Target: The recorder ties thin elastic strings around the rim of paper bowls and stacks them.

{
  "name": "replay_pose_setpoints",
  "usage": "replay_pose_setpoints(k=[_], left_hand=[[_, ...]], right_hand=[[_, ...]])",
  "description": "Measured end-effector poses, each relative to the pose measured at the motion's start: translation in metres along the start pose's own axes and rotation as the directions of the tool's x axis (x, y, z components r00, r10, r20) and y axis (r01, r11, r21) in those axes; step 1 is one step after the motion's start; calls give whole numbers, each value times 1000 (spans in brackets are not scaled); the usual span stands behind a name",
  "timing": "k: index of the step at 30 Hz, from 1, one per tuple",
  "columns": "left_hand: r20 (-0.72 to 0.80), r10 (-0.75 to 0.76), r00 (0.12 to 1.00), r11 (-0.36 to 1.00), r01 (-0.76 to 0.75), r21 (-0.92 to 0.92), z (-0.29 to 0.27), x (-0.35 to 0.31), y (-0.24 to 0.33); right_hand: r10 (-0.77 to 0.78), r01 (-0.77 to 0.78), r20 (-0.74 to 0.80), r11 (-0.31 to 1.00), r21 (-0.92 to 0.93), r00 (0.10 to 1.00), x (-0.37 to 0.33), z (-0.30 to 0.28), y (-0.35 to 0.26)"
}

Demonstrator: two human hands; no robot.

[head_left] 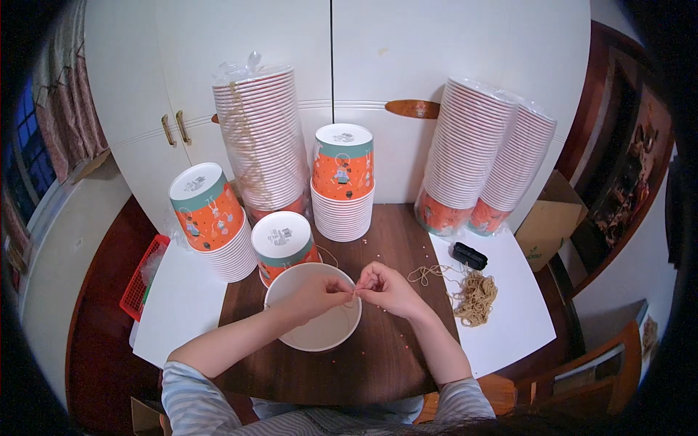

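A white paper bucket (320, 338) stands open end up near the front of the brown table. Over its right rim my left hand (329, 292) and my right hand (387, 290) meet, fingertips pinched together. Between them is a thin tan string, small and partly hidden by the fingers. Just behind the bucket stands an upside-down orange and green paper bucket (282, 247). To the right lies a loose tangle of tan string (476, 299), with strands trailing toward my right hand. A black oblong object (469, 256) rests beside the tangle.
Upside-down stacks of patterned buckets stand at the left (207, 218) and back middle (344, 178). Tall plastic-wrapped stacks rise at the back left (263, 138) and back right (469, 145), before a white cabinet (385, 51). Tiny bits dot the brown table (291, 370). A wooden chair (582, 378) is at right.
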State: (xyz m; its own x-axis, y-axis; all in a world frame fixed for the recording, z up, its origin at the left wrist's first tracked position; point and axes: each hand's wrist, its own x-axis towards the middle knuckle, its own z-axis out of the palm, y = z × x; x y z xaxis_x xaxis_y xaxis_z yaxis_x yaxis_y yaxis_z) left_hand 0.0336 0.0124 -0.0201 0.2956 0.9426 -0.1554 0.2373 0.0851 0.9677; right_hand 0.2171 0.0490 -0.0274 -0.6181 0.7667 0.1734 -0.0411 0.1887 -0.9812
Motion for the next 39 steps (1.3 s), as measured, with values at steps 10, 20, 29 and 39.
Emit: replay_pose_setpoints(k=[10,20,29,39], left_hand=[[62,124,990,992,-124,0,-1,1,-2],[55,324,945,921,-328,211,-1,-1,4],[23,325,945,920,-322,225,-2,3,0],[61,223,973,973,-226,41,-5,8,-6]], right_hand=[[-12,12,7,1000,-26,1000,0,-1,-1],[37,-37,30,999,0,999,-1,-4,-2],[-156,142,-18,935,-324,988,-1,-5,-3],[-232,287,173,848,-446,957,-6,-15,-17]])
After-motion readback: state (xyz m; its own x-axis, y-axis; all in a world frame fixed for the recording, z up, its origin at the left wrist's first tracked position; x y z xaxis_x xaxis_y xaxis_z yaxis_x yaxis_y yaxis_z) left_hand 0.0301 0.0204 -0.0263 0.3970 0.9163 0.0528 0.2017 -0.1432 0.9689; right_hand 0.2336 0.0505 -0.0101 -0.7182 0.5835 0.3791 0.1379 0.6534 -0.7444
